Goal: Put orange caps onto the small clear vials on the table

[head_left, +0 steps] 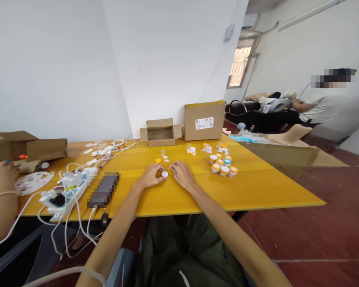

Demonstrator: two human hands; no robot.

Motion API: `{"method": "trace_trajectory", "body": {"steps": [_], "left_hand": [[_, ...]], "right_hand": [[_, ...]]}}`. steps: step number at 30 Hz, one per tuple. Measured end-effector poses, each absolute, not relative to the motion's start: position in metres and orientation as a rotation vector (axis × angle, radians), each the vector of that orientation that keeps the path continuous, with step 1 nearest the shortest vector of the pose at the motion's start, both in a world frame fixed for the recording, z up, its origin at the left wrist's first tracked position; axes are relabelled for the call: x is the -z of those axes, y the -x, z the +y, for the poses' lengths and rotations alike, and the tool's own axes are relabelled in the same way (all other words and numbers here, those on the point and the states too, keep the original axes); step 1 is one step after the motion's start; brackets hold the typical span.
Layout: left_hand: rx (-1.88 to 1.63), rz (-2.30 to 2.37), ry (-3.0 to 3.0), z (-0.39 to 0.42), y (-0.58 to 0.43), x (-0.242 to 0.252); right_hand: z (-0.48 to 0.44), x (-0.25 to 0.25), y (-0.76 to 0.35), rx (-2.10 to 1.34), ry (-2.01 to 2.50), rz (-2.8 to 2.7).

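Round white piece (164,174): centre of frame; probably light, stiff, slippery plastic, best held by its rim.
Left hand (152,175): thumb and fingers curled around that rim.
Right hand (181,173): fingertips pinched on a white scrap (170,167), likely thin and flimsy.

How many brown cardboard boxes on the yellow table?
3: open box at far left, partly cut off; small open box at centre back; taller labelled box right of it.
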State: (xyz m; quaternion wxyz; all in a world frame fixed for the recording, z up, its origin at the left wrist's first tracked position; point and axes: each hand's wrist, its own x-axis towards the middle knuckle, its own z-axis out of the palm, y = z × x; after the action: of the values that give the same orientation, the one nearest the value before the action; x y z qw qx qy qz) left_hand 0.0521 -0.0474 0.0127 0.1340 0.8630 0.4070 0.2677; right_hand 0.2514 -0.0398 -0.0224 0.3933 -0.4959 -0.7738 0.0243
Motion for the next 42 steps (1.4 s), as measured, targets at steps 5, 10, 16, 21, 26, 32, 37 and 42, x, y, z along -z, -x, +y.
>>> {"method": "trace_trajectory", "body": {"steps": [5, 10, 16, 21, 26, 32, 37, 42], "left_hand": [[-0.82, 1.179, -2.459, -0.044, -0.045, -0.012], [-0.99, 1.32, -2.45, -0.035, -0.038, -0.012], [-0.941, 1.447, -2.503, -0.028, -0.037, -0.005], [-0.884, 1.469, -2.515, -0.025, -0.038, -0.002], [-0.963, 1.419, -2.468, -0.028, -0.041, -0.005], [-1.066, 1.369, -2.278, -0.03, -0.044, -0.009], [-1.195, 1.235, -2.047, -0.032, -0.05, -0.013], [-1.19, 1.061, -1.87, -0.034, -0.058, -0.014]], "right_hand": [[-0.041, 0.025, -0.251, -0.019, 1.268, -1.987], [-0.05, 0.019, -0.25, -0.008, 1.215, -1.959], [-0.061, 0.008, -0.248, -0.06, 1.132, -2.005], [-0.071, -0.003, -0.245, -0.105, 1.058, -2.122], [-0.078, -0.01, -0.244, -0.171, 1.056, -2.223], [-0.076, -0.007, -0.244, -0.227, 1.069, -2.221], [-0.07, 0.0, -0.245, -0.29, 1.072, -2.145], [-0.065, 0.004, -0.246, -0.379, 1.067, -2.085]]}}
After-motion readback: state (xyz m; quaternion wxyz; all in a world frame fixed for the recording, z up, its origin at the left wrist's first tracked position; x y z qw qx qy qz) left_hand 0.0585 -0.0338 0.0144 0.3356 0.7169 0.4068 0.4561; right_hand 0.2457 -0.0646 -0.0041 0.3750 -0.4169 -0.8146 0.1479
